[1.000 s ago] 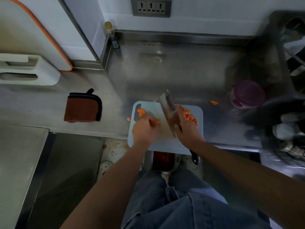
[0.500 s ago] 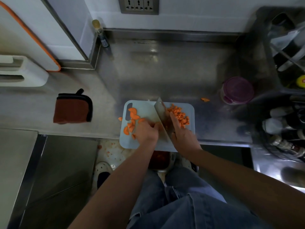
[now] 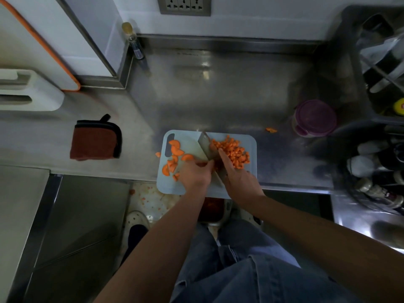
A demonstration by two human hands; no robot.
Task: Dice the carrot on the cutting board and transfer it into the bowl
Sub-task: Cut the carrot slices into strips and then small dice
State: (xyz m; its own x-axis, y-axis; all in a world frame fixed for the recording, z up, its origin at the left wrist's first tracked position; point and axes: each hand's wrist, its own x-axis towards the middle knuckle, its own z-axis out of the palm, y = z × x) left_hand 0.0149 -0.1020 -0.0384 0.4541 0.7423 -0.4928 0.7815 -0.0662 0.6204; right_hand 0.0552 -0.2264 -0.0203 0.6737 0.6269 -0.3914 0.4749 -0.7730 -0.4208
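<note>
A pale blue cutting board lies at the counter's front edge. Half-moon carrot slices are spread over its left part, and a heap of diced carrot sits on its right part. A cleaver stands between them, blade down on the board. My right hand grips its handle with a finger along the blade. Just left of the blade, my left hand presses on carrot pieces, which it mostly hides. A purple-lidded bowl stands to the right of the board.
A red pot holder lies on the counter to the left. One carrot bit rests near the bowl, another just off the board's left edge. A dish rack and bottles crowd the right. A small bottle stands in the back corner.
The view has shifted. The cleaver blade has come down onto the board beside the diced heap. My left hand has drawn back toward me, uncovering more half-moon slices.
</note>
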